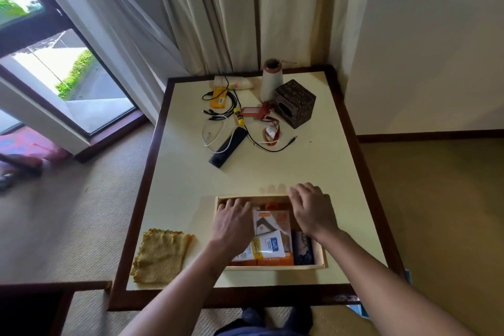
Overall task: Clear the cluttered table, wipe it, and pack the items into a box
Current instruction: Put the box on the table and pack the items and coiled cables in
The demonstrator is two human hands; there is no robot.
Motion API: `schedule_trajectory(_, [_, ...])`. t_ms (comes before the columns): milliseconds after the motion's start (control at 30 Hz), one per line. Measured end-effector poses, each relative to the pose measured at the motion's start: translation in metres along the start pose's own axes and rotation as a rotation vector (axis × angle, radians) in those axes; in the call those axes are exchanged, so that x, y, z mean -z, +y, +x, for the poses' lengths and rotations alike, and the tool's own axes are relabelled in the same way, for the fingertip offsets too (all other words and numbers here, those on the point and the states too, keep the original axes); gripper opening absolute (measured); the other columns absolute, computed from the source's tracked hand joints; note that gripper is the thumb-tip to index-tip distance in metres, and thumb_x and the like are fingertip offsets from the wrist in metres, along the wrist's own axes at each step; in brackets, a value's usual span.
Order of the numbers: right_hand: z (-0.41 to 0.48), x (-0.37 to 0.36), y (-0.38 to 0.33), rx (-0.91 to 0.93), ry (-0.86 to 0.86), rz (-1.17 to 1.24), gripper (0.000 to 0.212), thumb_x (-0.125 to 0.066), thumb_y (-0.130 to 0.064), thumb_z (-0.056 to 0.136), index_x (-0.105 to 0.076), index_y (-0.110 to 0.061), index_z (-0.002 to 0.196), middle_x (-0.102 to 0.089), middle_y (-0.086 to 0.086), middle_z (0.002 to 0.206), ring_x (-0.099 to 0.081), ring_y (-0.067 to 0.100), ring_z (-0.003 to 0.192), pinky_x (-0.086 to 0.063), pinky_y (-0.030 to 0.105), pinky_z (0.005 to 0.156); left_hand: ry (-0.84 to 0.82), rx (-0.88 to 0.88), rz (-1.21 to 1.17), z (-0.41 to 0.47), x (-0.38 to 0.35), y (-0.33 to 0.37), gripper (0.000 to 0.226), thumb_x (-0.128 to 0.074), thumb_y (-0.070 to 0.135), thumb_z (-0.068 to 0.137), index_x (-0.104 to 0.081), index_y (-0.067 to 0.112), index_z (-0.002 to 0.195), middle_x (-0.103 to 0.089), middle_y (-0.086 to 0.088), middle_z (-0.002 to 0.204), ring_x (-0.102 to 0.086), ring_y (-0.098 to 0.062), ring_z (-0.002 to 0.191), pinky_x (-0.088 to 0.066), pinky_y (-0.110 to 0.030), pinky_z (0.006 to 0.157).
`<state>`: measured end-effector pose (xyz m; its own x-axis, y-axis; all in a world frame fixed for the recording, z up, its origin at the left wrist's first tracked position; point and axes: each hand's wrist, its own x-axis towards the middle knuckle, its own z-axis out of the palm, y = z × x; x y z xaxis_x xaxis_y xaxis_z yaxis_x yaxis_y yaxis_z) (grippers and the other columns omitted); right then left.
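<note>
A shallow wooden box (321, 264) sits near the front edge of the cream table (313, 166). It holds orange and white packets (272, 243) and a dark item (302, 251). My left hand (234, 221) lies palm down inside the box's left part, fingers apart. Over the box's far right corner hovers my right hand (313, 210), fingers spread, holding nothing. A folded yellow cloth (161, 254) lies left of the box. Further back lie a black remote (229, 147), tangled cables (218, 112), a yellow glue stick (239, 117), a red tag (253, 112) and a yellow pack (219, 97).
At the table's far side stand a dark carved tissue box (294, 102), a white cone-shaped vase (270, 79) and a stack of paper cups (231, 82) lying on its side. Curtains hang behind. A glass door is at the left, carpet around.
</note>
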<state>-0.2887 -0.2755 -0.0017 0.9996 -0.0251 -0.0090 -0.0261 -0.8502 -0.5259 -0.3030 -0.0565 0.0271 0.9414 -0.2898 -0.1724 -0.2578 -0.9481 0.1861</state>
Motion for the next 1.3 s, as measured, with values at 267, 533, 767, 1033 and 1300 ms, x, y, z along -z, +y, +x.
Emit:
schedule_trajectory(267, [0.007,-0.007,-0.020,0.027,-0.044,-0.313,0.041,-0.034,-0.051,0.104,-0.067,-0.037,0.121,-0.073,-0.005,0.105,-0.061,0.024,0.097,-0.042,0.037,0.074,-0.124,-0.038,0.009,-0.005,-0.006,-0.006,0.045,-0.051,0.025,0.103,-0.049,0.022,0.147,-0.048,-0.004,0.148,-0.050,-0.023,0.128,-0.045,-0.036,0.108])
schedule_trajectory(533, [0.003,-0.001,-0.023,-0.029,-0.075,-0.198,0.046,-0.032,-0.052,0.102,-0.071,-0.032,0.114,-0.073,-0.006,0.101,-0.059,0.019,0.094,-0.045,0.037,0.081,-0.223,-0.080,-0.063,0.011,0.014,-0.016,0.011,-0.060,0.024,0.100,-0.070,0.021,0.102,-0.072,0.004,0.099,-0.071,-0.012,0.086,-0.062,-0.030,0.077])
schedule_trajectory(767, [0.019,0.007,-0.032,-0.126,-0.080,-0.092,0.038,-0.041,-0.039,0.105,-0.061,-0.027,0.075,-0.058,-0.010,0.076,-0.054,0.016,0.076,-0.037,0.034,0.073,0.010,-0.033,-0.221,0.018,0.058,-0.018,0.026,-0.045,0.017,0.104,-0.070,0.011,0.099,-0.070,0.003,0.096,-0.068,-0.009,0.073,-0.057,-0.022,0.058])
schedule_trajectory(1033, [0.134,0.006,-0.081,-0.014,-0.027,0.113,0.021,-0.057,-0.025,0.097,-0.070,-0.016,0.084,-0.066,-0.005,0.083,-0.059,0.013,0.073,-0.038,0.026,0.056,0.218,0.049,-0.285,0.129,0.086,-0.072,0.024,-0.046,0.013,0.101,-0.068,0.012,0.091,-0.066,-0.004,0.087,-0.064,-0.022,0.066,-0.059,-0.037,0.058])
schedule_trajectory(1300, [0.277,-0.039,-0.098,0.029,-0.008,0.020,0.031,-0.046,-0.031,0.095,-0.071,-0.013,0.089,-0.072,0.008,0.084,-0.069,0.026,0.079,-0.055,0.036,0.065,0.109,0.215,-0.571,0.261,0.072,-0.110,0.021,-0.050,0.006,0.096,-0.070,0.008,0.088,-0.071,-0.007,0.091,-0.066,-0.024,0.079,-0.056,-0.031,0.066])
